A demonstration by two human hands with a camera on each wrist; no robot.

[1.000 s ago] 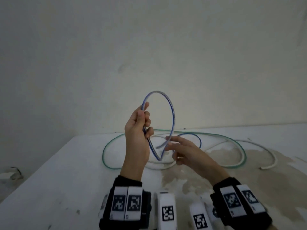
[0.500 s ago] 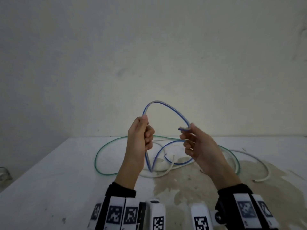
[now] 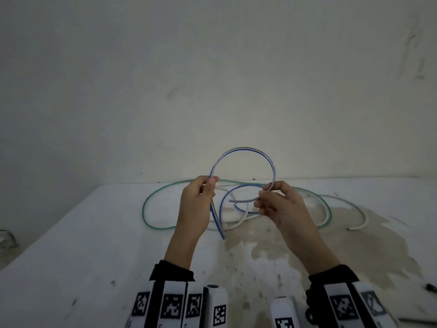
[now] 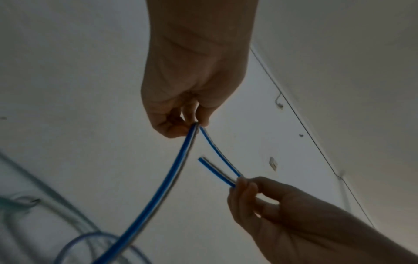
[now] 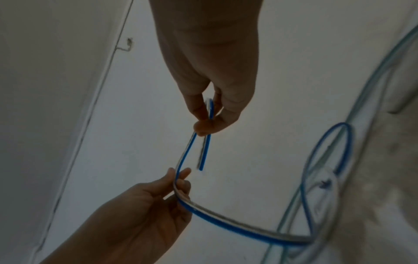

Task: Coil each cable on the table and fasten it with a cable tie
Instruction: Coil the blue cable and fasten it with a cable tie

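A blue-and-white flat cable [image 3: 246, 149] arches in the air between both hands above the table. My left hand [image 3: 201, 197] pinches it at the arch's left foot, and two strands hang from that hand down to the table [image 4: 181, 160]. My right hand [image 3: 272, 200] pinches the cable near its free end [image 5: 209, 114], whose short tail [image 3: 238, 200] sticks out to the left. A lower blue loop [image 3: 227, 197] curves between the hands. A green cable [image 3: 151, 200] and a white cable [image 3: 359, 209] lie loose on the table behind.
The white table [image 3: 82, 245] carries a large brownish stain [image 3: 331, 240] at right. A bare wall rises just behind the table's far edge. A dark thin object [image 3: 431, 287] lies at the right edge of the table.
The right hand has carried the cable's free end up and to the right, widening the tall narrow loop into a round arch. The head view has tilted, so hands sit lower.
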